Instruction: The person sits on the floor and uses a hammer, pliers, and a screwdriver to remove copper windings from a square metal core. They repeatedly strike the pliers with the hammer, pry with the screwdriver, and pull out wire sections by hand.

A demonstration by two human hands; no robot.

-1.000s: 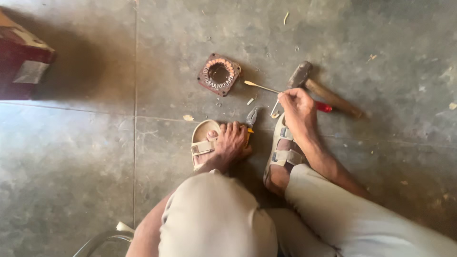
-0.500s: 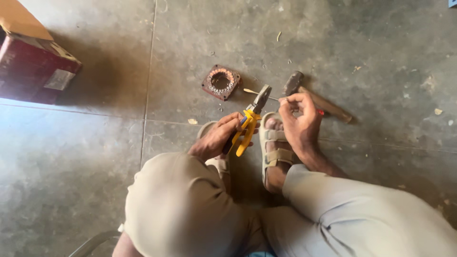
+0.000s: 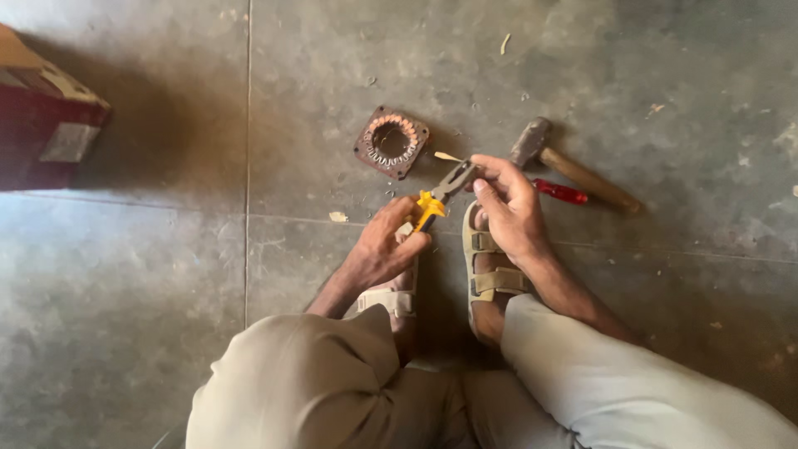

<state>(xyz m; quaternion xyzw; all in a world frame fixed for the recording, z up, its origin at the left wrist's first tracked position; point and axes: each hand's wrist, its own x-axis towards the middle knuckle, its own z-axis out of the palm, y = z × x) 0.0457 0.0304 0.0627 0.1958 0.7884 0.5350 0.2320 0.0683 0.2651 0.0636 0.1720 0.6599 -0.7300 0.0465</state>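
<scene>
Left hand [image 3: 384, 248] closed around yellow-handled steel pliers [image 3: 440, 193], right hand [image 3: 509, 208] pinching at the plier nose, where a pale sliver [image 3: 449, 156] sticks out. Just beyond the nose, a square rusty motor stator with copper windings [image 3: 391, 141]. To the right, a wooden-handled hammer [image 3: 573, 166] and red-handled screwdriver [image 3: 559, 192]. Beneath both hands, sandalled feet [image 3: 490, 266] on grey concrete floor [image 3: 166, 274].
</scene>
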